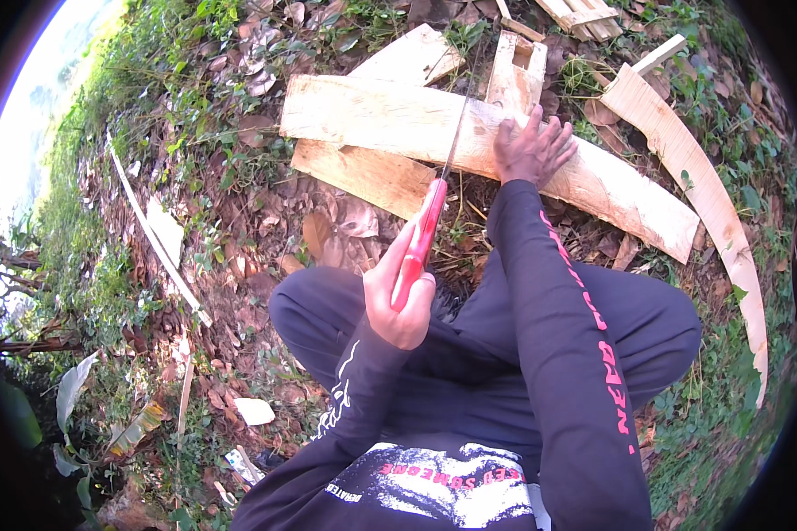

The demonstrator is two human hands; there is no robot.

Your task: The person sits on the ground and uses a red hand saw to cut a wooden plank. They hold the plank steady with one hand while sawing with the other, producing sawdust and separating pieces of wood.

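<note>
My left hand [400,305] is closed round the red handle of a hand saw [427,221]. The saw's thin blade runs away from me across a long pale wooden plank [363,108], seen nearly edge-on. Whether its teeth are in a cut cannot be made out. To the right of the blade, my right hand [533,149] lies on top of the same plank with its fingers spread. Under the plank's left part are another board [363,177] and a wider offcut [407,60].
A board with a rectangular hole [515,71] sits beyond the plank. On the right a long board [695,168] rests on the grass. Several slats [584,16] lie at the top. A thin strip [155,234] is at left, among dry leaves and weeds. My bent legs [611,301] are close below.
</note>
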